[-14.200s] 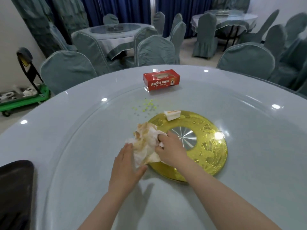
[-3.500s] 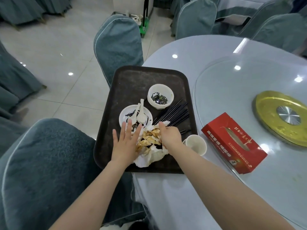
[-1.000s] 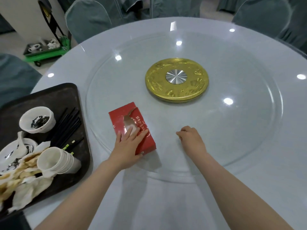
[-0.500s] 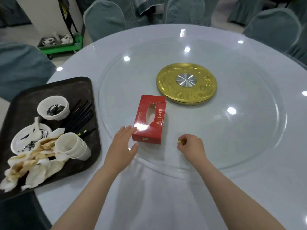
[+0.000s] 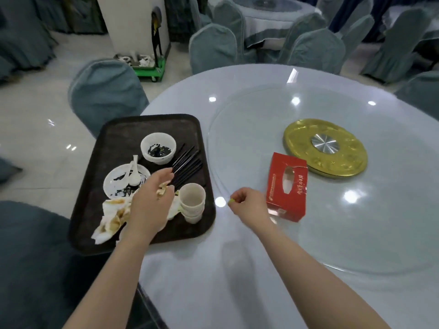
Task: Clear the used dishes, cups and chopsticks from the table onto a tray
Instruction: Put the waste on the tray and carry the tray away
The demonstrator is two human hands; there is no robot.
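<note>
Table (image 5: 237, 293): cleared of dishes; red tissue box (image 5: 287, 186) stays.
Tray (image 5: 114, 138): at table edge, collecting bowl (image 5: 158, 148), plate (image 5: 118, 180), chopsticks (image 5: 187, 166), stacked cups (image 5: 192, 203), soiled napkins (image 5: 111, 219).
Left hand (image 5: 149, 205): fingers loose, reaching over napkins.
Right hand (image 5: 249, 204): pinching small green scrap (image 5: 230, 200), apparently tray-bound.

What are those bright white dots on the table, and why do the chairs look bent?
Head view: the dots are ceiling-light glare on the glossy table and glass turntable; the wide-angle lens curves the chairs near the edges; the picture is slightly soft overall.
</note>
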